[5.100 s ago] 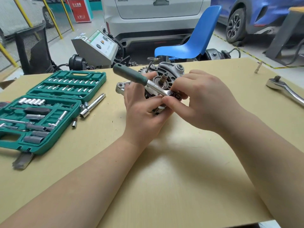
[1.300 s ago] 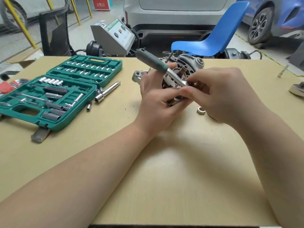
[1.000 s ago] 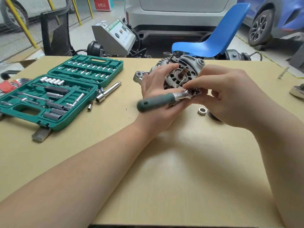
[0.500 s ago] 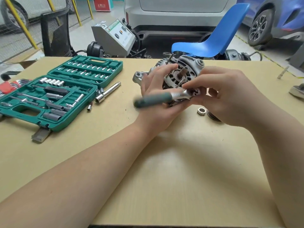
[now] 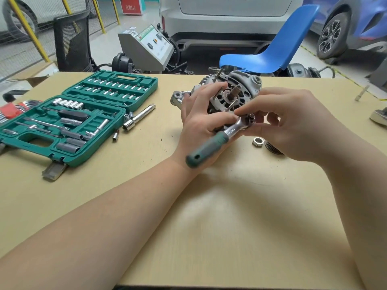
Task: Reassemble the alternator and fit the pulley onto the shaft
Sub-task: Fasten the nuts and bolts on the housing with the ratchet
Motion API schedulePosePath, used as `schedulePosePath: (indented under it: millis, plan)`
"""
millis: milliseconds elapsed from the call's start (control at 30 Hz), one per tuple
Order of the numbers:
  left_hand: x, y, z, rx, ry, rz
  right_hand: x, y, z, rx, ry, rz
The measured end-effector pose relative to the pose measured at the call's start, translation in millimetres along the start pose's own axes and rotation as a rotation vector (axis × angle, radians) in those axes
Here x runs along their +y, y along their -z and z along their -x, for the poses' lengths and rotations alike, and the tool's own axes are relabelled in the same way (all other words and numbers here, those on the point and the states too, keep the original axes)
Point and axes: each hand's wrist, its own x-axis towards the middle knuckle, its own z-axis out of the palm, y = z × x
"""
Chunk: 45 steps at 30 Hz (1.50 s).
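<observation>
Right hand point(image 5: 293, 124) is pinching the ratchet point(image 5: 222, 137) head at a bolt low on the alternator point(image 5: 236, 95), which is standing at the table's point(image 5: 230, 216) far middle; left hand point(image 5: 201, 122) is gripping its housing. Judging by this, housing bolts are being tightened. Next comes swinging the handle, then fitting the pulley point(image 5: 272, 148) and nut point(image 5: 257, 141), both lying just beside. Green case point(image 5: 69, 151) is lying open, holding sockets, bits and extensions.

Matt wooden table point(image 5: 209, 237), shiny metal ratchet point(image 5: 236, 128)
</observation>
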Motion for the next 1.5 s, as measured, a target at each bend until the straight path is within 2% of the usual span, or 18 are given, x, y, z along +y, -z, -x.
schedulePosePath:
  millis: [233,500,767,1067,1300,1500]
  plan:
    - [0,0,1,0.026,0.032,0.008,-1,-8,-1,0.122,-0.054,-0.003]
    - [0,-1,1,0.020,0.006,-0.034,1,1,1,0.015,0.063,0.016]
    - [4,1,2,0.015,0.062,0.004,-6,-9,-2,0.140,-0.024,0.108]
    - [-3,-1,1,0.023,0.006,-0.028,1,-1,1,0.004,0.065,0.057]
    - [-1,2,2,0.014,0.010,0.034,-4,-9,-3,0.122,0.005,0.108]
    - [-6,1,-1,0.039,0.007,0.041,3,-4,0,0.042,0.050,0.057]
